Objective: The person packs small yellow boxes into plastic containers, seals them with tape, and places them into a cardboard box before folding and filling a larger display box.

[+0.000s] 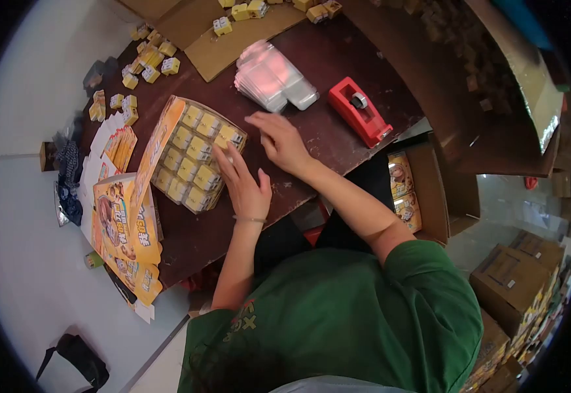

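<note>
An open display box (159, 141) with an orange-yellow printed lid lies on the dark table, filled with rows of small yellow boxes (198, 149). My left hand (245, 187) rests at its right side, fingers spread and touching the small boxes near the edge. My right hand (283, 144) hovers by the upper right corner of the display box, fingers stretched out and loosely apart, holding nothing. Beyond it lies a stack of clear plastic sheets or sleeves (269, 75). A red tape dispenser (358, 111) stands farther right.
Flat printed cartons (116, 219) are piled along the table's left edge. Loose yellow boxes (149, 59) lie at the far left, others on a cardboard flap (233, 42). An open carton (429, 190) with printed packs stands right of my lap. Brown cartons (514, 281) are stacked at lower right.
</note>
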Available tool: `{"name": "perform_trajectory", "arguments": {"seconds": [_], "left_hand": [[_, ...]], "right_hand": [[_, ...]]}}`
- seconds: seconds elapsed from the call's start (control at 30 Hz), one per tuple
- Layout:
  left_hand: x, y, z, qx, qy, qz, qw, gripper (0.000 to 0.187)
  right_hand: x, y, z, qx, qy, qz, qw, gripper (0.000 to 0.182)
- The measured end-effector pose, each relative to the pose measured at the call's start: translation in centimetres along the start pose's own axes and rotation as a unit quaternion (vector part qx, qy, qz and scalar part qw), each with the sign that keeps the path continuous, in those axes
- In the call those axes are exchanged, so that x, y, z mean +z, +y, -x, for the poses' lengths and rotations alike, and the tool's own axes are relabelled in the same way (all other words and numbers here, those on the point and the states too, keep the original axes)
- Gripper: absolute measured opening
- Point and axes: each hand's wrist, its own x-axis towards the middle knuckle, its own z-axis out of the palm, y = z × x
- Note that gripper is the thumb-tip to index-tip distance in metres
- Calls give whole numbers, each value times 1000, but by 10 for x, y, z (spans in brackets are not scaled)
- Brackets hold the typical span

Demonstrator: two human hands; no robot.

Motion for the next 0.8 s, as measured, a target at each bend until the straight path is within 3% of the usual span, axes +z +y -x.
{"name": "perform_trajectory", "arguments": {"seconds": [0.03, 0.1, 0.17, 0.27, 0.3, 0.4, 0.43, 0.5, 0.53, 0.57, 0.63, 0.67, 0.7, 0.73, 0.77, 0.8], "left_hand": [[0, 4, 7, 26, 12, -3, 1000, 86], [1, 21, 19, 34, -30, 62, 997, 85], [11, 32, 25, 59, -84, 81, 991, 83], [22, 35, 25, 59, -140, 89, 984, 80], [22, 34, 25, 52, -146, 98, 983, 79], [15, 28, 19, 24, -138, 169, 976, 75], [11, 23, 14, 12, -134, 189, 973, 74], [6, 11, 3, -90, -127, 414, 897, 73], [4, 1, -3, -115, -135, 559, 810, 72], [2, -8, -8, -146, -137, 686, 700, 72], [-14, 3, -18, -132, -190, 742, 629, 76], [-16, -1, -19, -149, -233, 769, 576, 76], [-18, 0, -15, -169, -253, 760, 574, 78], [-19, 2, -9, -190, -273, 750, 572, 80], [-20, 2, -4, -190, -320, 761, 531, 85], [-18, 5, 5, -173, -349, 756, 526, 84]], "right_hand": [[-10, 8, -16, -58, 80, 76, 992, 42], [-37, 2, -58, 30, 189, 296, 936, 45], [-42, 47, -79, 195, 106, 365, 904, 50], [-54, 51, -96, 213, 74, 265, 938, 46], [-56, 42, -98, 207, 96, 247, 942, 34], [-63, 44, -93, 99, 165, 260, 946, 25], [-67, 38, -91, 102, 182, 265, 942, 15], [-78, 9, -78, 197, 127, 6, 972, 14], [-78, -11, -65, 242, 94, -124, 958, 14], [-68, -22, -40, 234, 30, -174, 956, 14], [-33, -24, 25, 218, -69, -239, 944, 17], [-39, -43, 40, 200, -68, -148, 966, 19], [-51, -59, 43, 179, -66, -54, 980, 24], [-62, -68, 37, 83, 0, 82, 993, 30], [-71, -79, 33, -10, 64, 213, 975, 36], [-82, -85, 29, -52, 5, 219, 974, 37]]}}
